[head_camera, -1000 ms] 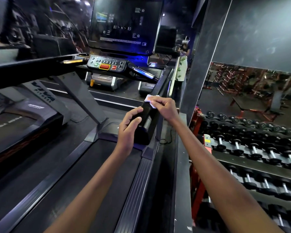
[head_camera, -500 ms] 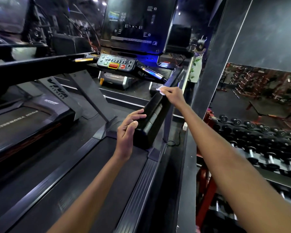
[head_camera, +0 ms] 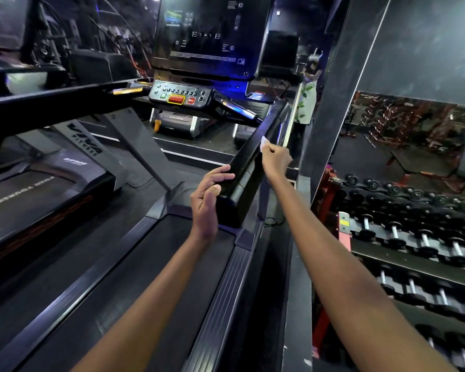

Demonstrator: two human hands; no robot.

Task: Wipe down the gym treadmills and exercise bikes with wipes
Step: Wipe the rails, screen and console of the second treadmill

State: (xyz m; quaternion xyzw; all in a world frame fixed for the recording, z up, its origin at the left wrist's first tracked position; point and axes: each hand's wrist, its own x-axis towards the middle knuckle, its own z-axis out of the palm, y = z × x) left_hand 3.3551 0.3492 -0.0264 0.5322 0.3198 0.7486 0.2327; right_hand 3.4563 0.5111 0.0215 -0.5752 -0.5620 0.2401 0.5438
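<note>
I stand on a black treadmill whose belt (head_camera: 134,285) runs below me. Its right handrail (head_camera: 242,181) is a thick glossy black bar that slopes up toward the console (head_camera: 183,96). My right hand (head_camera: 275,158) is shut on a small white wipe (head_camera: 263,142) and presses it against the upper right side of that handrail. My left hand (head_camera: 208,196) rests against the inner side of the handrail's lower end, fingers curled over its top edge. Above the console hangs a large dark screen (head_camera: 210,36).
A second treadmill (head_camera: 38,191) stands to the left. A dumbbell rack (head_camera: 414,229) fills the right side, behind a dark pillar (head_camera: 333,103) and a mirror. The left handrail (head_camera: 51,102) crosses at upper left. A mirror ahead reflects a person.
My right hand has slid the wipe up the handrail, away from me. My left hand has stayed at the lower end of the rail. The view has shifted slightly.
</note>
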